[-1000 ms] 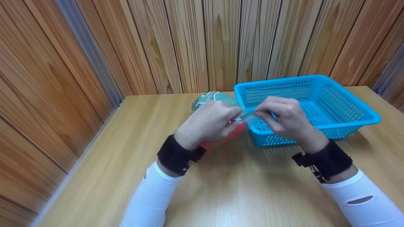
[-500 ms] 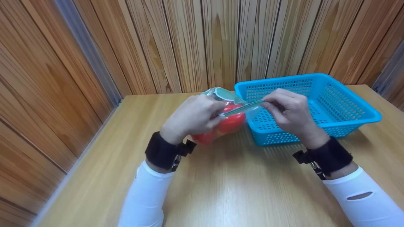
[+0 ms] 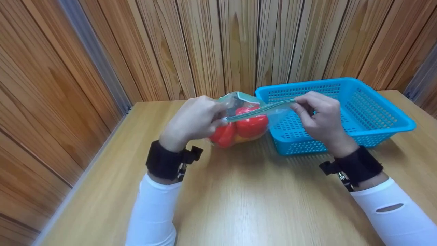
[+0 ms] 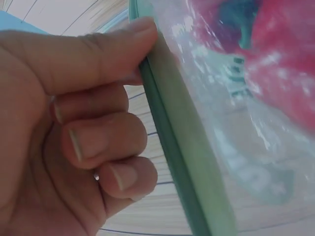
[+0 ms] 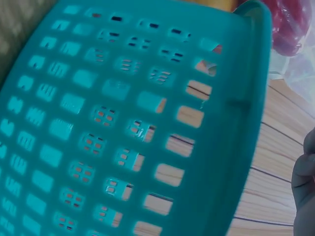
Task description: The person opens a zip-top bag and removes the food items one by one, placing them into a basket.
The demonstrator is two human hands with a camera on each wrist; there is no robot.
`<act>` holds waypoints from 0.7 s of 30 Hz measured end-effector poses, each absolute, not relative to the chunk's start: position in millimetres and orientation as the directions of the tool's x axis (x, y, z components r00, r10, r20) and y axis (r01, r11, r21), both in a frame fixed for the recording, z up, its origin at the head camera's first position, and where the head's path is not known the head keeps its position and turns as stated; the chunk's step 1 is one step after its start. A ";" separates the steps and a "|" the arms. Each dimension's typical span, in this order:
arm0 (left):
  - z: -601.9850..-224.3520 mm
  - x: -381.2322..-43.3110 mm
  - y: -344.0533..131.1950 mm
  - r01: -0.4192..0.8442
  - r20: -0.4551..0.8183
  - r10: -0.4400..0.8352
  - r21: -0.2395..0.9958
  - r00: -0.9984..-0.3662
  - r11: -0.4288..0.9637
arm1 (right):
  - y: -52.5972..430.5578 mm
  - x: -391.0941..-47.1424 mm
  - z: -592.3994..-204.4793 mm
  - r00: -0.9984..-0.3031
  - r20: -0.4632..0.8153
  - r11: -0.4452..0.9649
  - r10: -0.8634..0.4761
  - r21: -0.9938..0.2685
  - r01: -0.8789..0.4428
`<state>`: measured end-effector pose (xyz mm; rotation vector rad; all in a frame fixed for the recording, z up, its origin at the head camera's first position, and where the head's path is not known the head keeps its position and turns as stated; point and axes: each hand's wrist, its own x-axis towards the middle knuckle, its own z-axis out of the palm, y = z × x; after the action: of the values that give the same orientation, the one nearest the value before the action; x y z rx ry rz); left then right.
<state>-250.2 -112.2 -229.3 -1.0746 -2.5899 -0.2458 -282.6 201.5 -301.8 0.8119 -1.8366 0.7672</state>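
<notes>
A clear zip-top bag (image 3: 280, 114) with green print and a green zip strip (image 4: 172, 132) hangs stretched between both hands. Inside it show glossy red vegetables (image 3: 252, 126) resembling bell peppers, with something yellow (image 3: 244, 139) under them. My left hand (image 3: 196, 118) pinches the strip's left end between thumb and forefinger, its other fingers curled, as the left wrist view shows. At the opposite end my right hand (image 3: 319, 116) pinches the strip's corner with thumb and forefinger, in front of the basket's near left part. Only a few fingers of that hand enter the right wrist view.
A blue perforated basket (image 3: 327, 140) stands on the wooden table (image 3: 239, 198), right of the bag and overlapped by its right end in the head view. Wood-panelled walls (image 3: 205, 44) rise behind and at left. In the right wrist view the basket's wall (image 5: 216, 118) fills most of the frame.
My left hand has moved left along the zip strip, away from the right hand, uncovering more strip and the red vegetables. My right hand has risen slightly and shifted right.
</notes>
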 end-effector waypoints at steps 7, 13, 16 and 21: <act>-222.7 -248.0 -133.8 0.623 0.431 0.558 0.012 -0.709 0.782 | 202.5 -286.6 -304.6 -0.363 0.917 0.619 -0.163 -0.192 -0.761; -214.7 -242.0 -158.1 0.536 0.487 0.454 0.033 -0.746 0.844 | 203.0 -289.9 -306.1 -0.385 0.911 0.638 -0.146 -0.211 -0.741; -212.4 -239.0 -167.0 0.490 0.512 0.403 0.041 -0.759 0.871 | 204.2 -291.4 -307.0 -0.404 0.901 0.632 -0.156 -0.223 -0.742; -210.4 -236.9 -161.2 0.443 0.423 0.378 0.063 -0.824 0.894 | 204.2 -291.4 -307.8 -0.413 0.889 0.606 -0.198 -0.220 -0.764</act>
<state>-236.9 -161.2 -210.4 -0.6012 -2.6539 -0.2216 -291.4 204.2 -307.8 0.7666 -1.9278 0.7891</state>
